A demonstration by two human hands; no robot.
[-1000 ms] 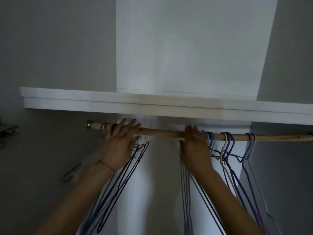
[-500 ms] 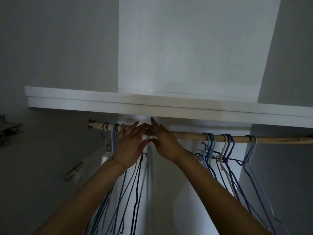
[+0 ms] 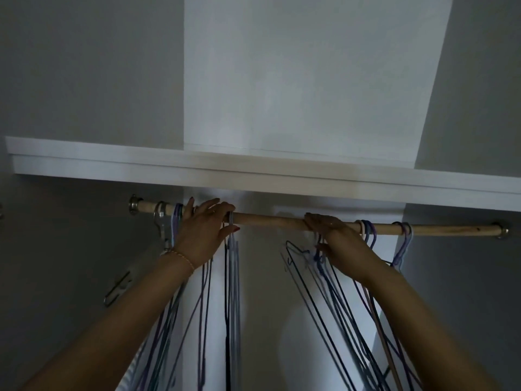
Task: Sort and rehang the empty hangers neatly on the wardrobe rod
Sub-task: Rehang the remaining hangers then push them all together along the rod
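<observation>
Your left hand (image 3: 201,230) rests on the wooden wardrobe rod (image 3: 270,220) near its left end, fingers laid over it and thumb tip beside a pale hanger hook (image 3: 231,218); whether it pinches that hook cannot be told. Your right hand (image 3: 328,230) lies over the rod right of centre, fingers draped across it among a tangled bunch of wire hangers (image 3: 324,266) hanging below; its grip is hidden. More hangers (image 3: 369,231) hook the rod to the right, one pair (image 3: 404,235) near the right bracket (image 3: 501,230). A white shelf (image 3: 253,173) runs just above the rod.
</observation>
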